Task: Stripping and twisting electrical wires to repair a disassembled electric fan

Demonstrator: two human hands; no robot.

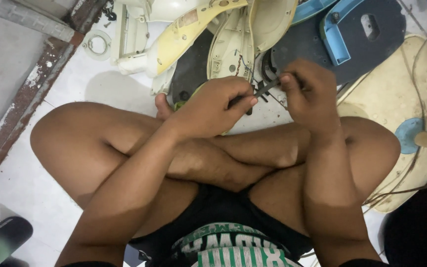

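left hand [213,106] curled, fingers pinched | right hand [308,91] closed, fingertips pinched | legs crossed

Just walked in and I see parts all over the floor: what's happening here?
A person sits cross-legged on the white tiled floor, both hands raised over their knees. The left hand and right hand pinch the two ends of a thin dark strip between them. Beyond the hands lie cream plastic housings and a dark base with a blue piece. A cream round base lies to the right.
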